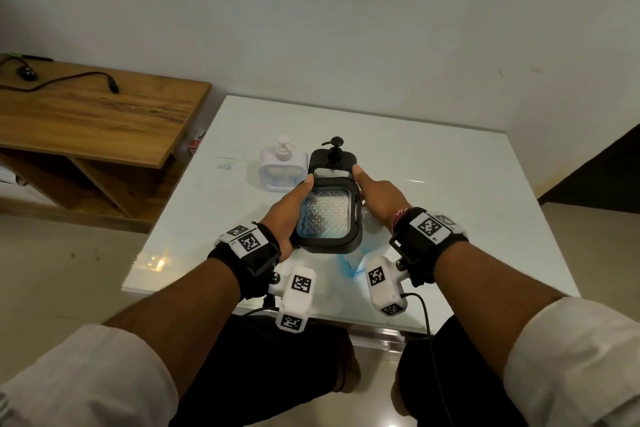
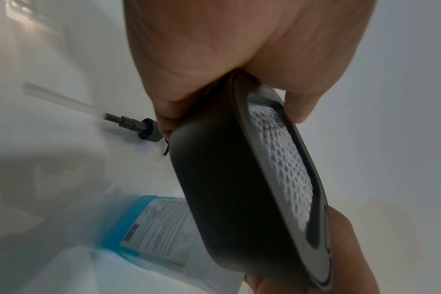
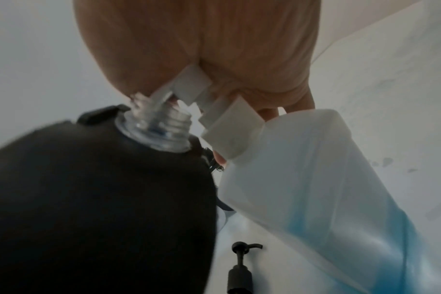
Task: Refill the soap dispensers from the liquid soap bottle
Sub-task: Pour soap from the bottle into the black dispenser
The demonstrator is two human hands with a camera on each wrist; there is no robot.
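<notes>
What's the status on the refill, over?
Left hand grips black dispenser, tilted, neck open. Right hand beside it by soap bottle, cap flipped open; grip unclear. Pump lies on table.

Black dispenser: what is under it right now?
The liquid soap bottle is under the black dispenser, label and blue soap showing; its white cap sits beside the dispenser's clear neck. From the head view only a blue corner shows; the rest is covered.

From the head view the black dispenser [image 1: 329,215] hides most of the soap bottle [image 1: 349,262].
</notes>
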